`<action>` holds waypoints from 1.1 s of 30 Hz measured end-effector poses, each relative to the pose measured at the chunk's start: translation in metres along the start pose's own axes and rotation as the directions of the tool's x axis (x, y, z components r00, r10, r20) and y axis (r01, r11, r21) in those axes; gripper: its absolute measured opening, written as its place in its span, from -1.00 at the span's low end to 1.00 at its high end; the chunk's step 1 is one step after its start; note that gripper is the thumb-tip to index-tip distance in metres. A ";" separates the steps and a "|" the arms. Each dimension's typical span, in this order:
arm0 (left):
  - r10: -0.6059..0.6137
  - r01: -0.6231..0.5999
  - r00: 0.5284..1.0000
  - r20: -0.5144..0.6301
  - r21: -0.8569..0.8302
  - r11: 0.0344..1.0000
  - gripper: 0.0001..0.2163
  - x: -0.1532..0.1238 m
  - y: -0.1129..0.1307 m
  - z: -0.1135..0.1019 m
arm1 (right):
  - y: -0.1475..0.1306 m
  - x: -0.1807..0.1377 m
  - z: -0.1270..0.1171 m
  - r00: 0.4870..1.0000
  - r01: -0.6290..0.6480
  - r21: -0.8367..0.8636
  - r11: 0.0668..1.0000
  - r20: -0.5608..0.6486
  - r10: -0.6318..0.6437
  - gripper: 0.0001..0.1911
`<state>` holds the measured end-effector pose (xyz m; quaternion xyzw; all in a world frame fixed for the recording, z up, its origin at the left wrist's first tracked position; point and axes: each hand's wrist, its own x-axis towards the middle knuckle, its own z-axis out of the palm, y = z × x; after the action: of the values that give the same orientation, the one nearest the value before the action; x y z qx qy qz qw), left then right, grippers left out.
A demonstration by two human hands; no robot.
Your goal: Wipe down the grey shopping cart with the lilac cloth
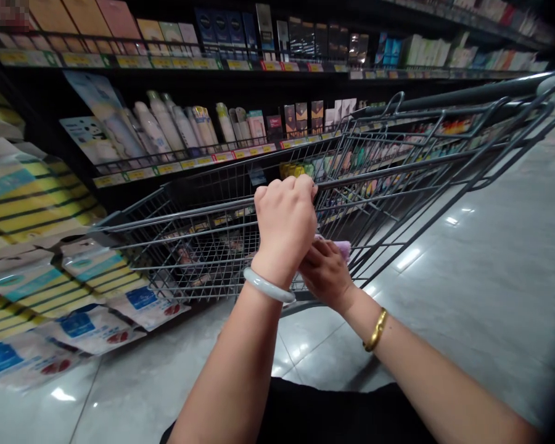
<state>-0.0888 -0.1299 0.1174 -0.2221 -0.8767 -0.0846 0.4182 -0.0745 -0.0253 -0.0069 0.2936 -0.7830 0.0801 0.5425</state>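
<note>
My left hand [284, 225] is closed round the top rim wire of a grey wire shopping cart [398, 166]; a pale jade bangle sits on that wrist. Just below and behind it, my right hand [326, 271], with a gold bangle on its wrist, is closed on a small pink-purple object [343, 248] against the cart's near side. Most of that object is hidden by my hands. The cart stands tilted across the view, between me and the shelves.
Dark store shelves [176, 163] with bottles, tubes and boxed cosmetics run along the left and back. Stacked flat packs in blue, yellow and white [50, 277] fill the lower left. Glossy grey floor tiles [490, 259] stretch to the right.
</note>
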 end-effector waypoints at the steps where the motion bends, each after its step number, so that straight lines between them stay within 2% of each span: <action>1: -0.003 0.003 1.000 -0.002 -0.003 1.000 -0.71 0.000 0.000 0.000 | 0.002 0.003 -0.003 1.000 -0.016 -0.009 1.000 -0.026 0.016 -0.85; 5: -0.002 0.002 1.000 -0.002 -0.029 1.000 -0.71 -0.003 -0.001 0.000 | 0.022 0.021 -0.025 0.956 -0.222 -0.036 0.974 -0.204 0.210 -0.81; 8: -0.001 0.002 1.000 0.009 -0.046 0.999 -0.70 -0.004 -0.002 0.000 | 0.026 0.024 -0.025 0.934 -0.287 -0.042 0.957 -0.233 0.270 -0.80; 10: -0.003 0.004 1.000 0.016 -0.052 0.999 -0.70 -0.004 -0.002 0.001 | 0.018 0.016 -0.014 0.961 -0.233 -0.078 0.969 -0.170 0.217 -0.83; 12: -0.012 0.013 1.000 0.018 -0.056 0.998 -0.70 -0.004 -0.002 0.002 | 0.008 0.006 -0.003 0.993 -0.104 -0.135 0.985 -0.066 0.096 -0.84; 15: -0.028 0.030 0.999 0.026 -0.064 0.997 -0.69 -0.003 -0.002 0.002 | 0.001 0.000 0.001 1.000 0.018 -0.159 0.987 0.027 -0.014 -0.83; 21: -0.010 0.014 0.999 0.043 -0.092 0.996 -0.66 -0.005 -0.003 0.000 | 0.010 0.012 -0.011 0.986 -0.108 -0.129 0.986 -0.144 0.089 -0.84; 23: -0.013 0.018 0.999 0.051 -0.107 0.994 -0.67 -0.006 -0.003 0.000 | 0.007 0.007 -0.004 0.992 -0.086 -0.154 0.984 -0.101 0.071 -0.82; 26: -0.027 0.034 0.998 0.057 -0.123 0.992 -0.65 -0.005 -0.003 0.000 | 0.001 -0.006 0.007 1.000 0.030 -0.154 0.988 0.009 -0.030 -0.83; 28: -0.033 0.039 0.998 0.053 -0.120 0.992 -0.63 -0.005 -0.002 -0.001 | 0.002 -0.010 0.008 0.998 0.064 -0.126 0.990 0.031 -0.060 -0.84; 30: -0.033 0.039 0.998 0.059 -0.103 0.994 -0.63 -0.004 -0.001 -0.002 | 0.010 -0.007 0.002 1.000 0.000 -0.110 0.994 -0.010 -0.002 -0.85; 33: -0.037 0.041 0.996 0.080 -0.057 0.998 -0.62 -0.003 0.000 -0.002 | 0.021 0.002 -0.008 0.983 -0.176 -0.097 0.980 -0.077 0.168 -0.80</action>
<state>-0.0857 -0.1312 0.1163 -0.2202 -0.8939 -0.1095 0.3748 -0.0803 -0.0055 0.0020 0.1934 -0.7895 0.0959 0.5745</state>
